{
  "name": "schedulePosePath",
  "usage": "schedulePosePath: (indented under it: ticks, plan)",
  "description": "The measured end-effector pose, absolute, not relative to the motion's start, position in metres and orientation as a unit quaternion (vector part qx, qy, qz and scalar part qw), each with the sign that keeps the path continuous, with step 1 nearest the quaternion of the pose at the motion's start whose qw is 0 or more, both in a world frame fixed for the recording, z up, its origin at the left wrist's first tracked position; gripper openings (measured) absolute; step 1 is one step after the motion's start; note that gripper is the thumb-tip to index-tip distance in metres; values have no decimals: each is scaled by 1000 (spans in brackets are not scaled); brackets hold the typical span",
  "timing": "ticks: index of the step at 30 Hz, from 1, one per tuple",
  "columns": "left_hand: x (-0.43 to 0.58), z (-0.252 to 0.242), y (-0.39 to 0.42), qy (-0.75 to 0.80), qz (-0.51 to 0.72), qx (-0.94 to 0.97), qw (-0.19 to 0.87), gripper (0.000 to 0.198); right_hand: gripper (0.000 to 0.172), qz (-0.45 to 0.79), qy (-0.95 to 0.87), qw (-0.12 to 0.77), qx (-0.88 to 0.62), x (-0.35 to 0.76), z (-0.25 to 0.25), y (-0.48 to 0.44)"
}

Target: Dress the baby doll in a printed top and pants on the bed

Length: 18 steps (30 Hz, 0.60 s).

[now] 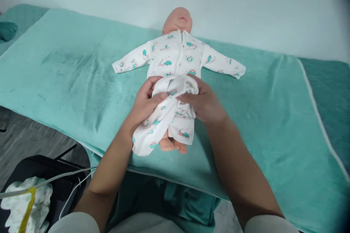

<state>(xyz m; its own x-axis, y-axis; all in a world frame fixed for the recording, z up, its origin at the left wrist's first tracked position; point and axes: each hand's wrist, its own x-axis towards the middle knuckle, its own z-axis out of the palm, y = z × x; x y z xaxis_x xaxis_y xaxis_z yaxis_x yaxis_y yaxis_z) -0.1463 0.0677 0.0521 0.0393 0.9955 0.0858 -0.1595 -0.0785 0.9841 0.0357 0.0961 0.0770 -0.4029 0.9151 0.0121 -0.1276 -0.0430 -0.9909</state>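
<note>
A baby doll (177, 21) lies on its back, wearing a white long-sleeved top (175, 56) with green prints, its arms spread wide. Over the doll's lower body I hold a white printed baby hat or cloth garment (153, 127) bunched between both hands; its exact kind is unclear. My left hand (149, 100) grips its left edge, thumb on top. My right hand (205, 100) pinches the right side, fingers partly hidden in the fabric. White printed shorts-like fabric (184, 131) covers the doll's legs below, and its bare feet (173, 145) stick out at the bottom.
A green velvety cover (82, 72) spreads over the long table, against a pale wall (246, 7). At lower left, a black chair (62, 189) holds a crumpled white printed cloth (30, 200). White cables (69, 173) with yellow tape cross in front of it.
</note>
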Motion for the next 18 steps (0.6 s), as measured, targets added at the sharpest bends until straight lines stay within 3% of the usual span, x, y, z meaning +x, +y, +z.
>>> schedulePosePath:
  ticks: [4, 6, 10, 15, 18]
  plan:
    - [-146, 48, 68, 412, 514, 551, 512, 83, 38, 631, -485, 483, -365, 30, 71, 97]
    - [-146, 44, 70, 415, 517, 539, 520, 77, 41, 627, -500, 471, -367, 28, 73, 97]
    - [-146, 44, 70, 394, 555, 443, 583, 49, 47, 628, -577, 372, -367, 32, 81, 98]
    - [-146, 48, 67, 375, 602, 368, 601, 48, 40, 591, -705, 164, -356, 40, 93, 98]
    - [-145, 48, 66, 392, 598, 380, 587, 44, 35, 614, -665, 210, -370, 39, 89, 95]
